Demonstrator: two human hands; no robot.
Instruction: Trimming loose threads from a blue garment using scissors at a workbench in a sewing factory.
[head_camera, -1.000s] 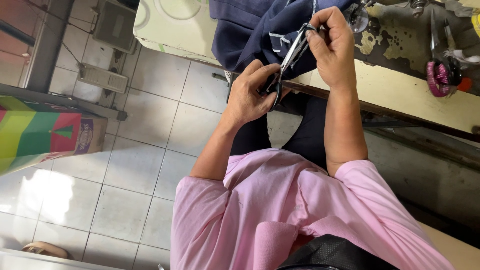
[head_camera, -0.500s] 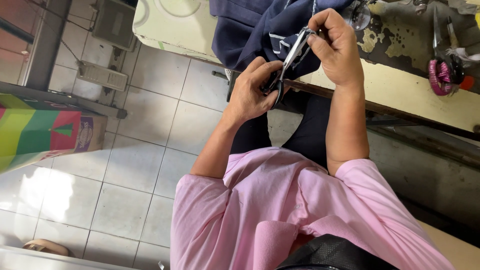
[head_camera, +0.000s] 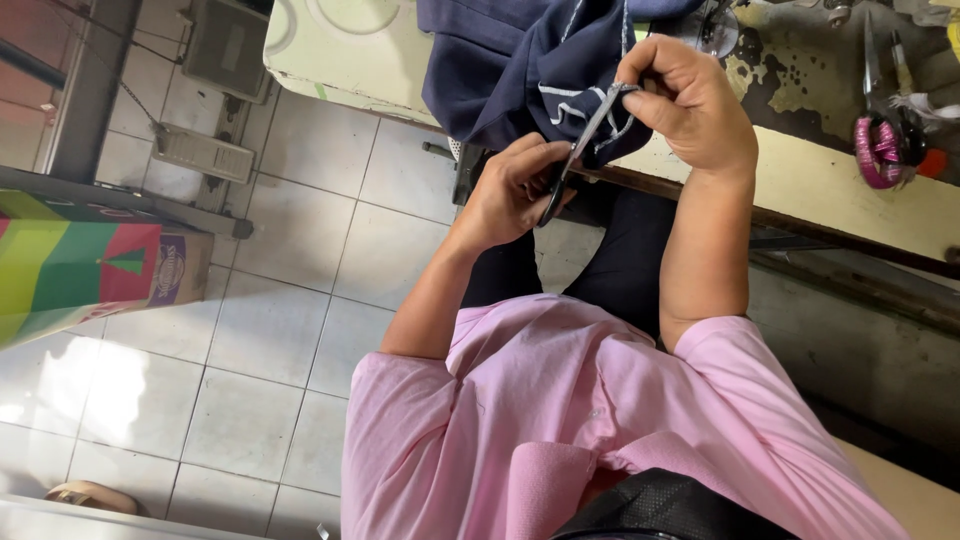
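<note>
Since the earlier view little has shifted: both of my hands have stayed in the same pose at the table edge, the scissors still slanting between them, and the dark cloth has barely stirred. My left hand (head_camera: 515, 190) is curled around the lower handle end of the scissors (head_camera: 580, 150), fingers folded in with the thumb side up. My right hand (head_camera: 690, 105) is closed in a pinch at the upper end of the scissors, where the blades meet a fold of the navy blue garment (head_camera: 530, 70); whether the fingertips press the cloth, the blade tips, or both, I cannot tell. The garment has pale stitched lines on it and lies heaped on the worn work table (head_camera: 830, 180), with one corner hanging over the near edge just by my right hand. Farther along the table, well apart from my hands, sits a pink ring-shaped object (head_camera: 880, 150). Below, my pink shirt (head_camera: 600, 420) fills the lower part of the view, over a pale tiled floor (head_camera: 260, 330), with a brightly coloured box (head_camera: 90, 265) off to one side.
</note>
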